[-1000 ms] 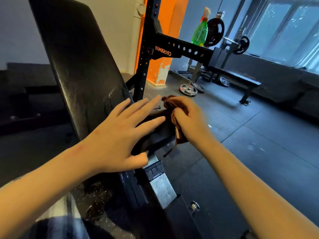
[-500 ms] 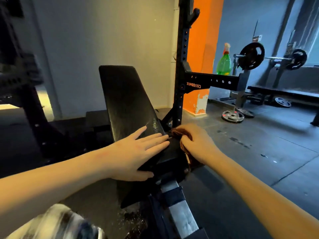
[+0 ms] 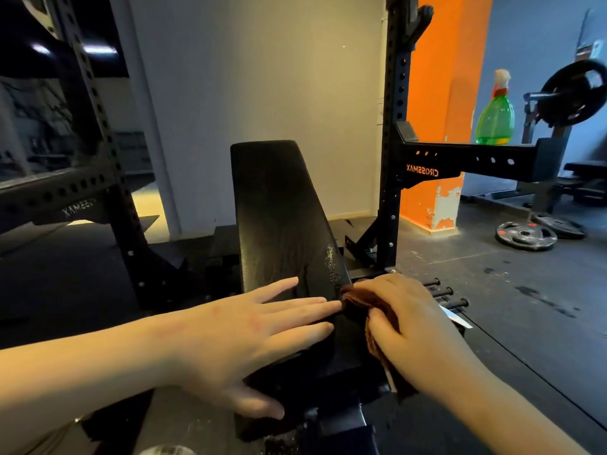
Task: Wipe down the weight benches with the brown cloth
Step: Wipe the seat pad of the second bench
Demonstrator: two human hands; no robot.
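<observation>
The brown cloth [image 3: 356,298] is bunched in your right hand [image 3: 407,323], whose fingers curl round it and press it against the right edge of the black bench pad [image 3: 282,218], low down. Your left hand [image 3: 249,336] lies flat on the pad just beside it, fingers straight and slightly spread. A black rack [image 3: 391,159] stands behind, with a green spray bottle [image 3: 495,116] on its right arm. Weight plates [image 3: 525,236] lie on the floor beyond.

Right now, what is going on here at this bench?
A person is wiping a black weight bench with a raised back. The right hand grips the brown cloth against the bench's right edge, low down. The left hand lies flat on the bench, fingers straight. A green spray bottle stands on the rack arm behind.
</observation>
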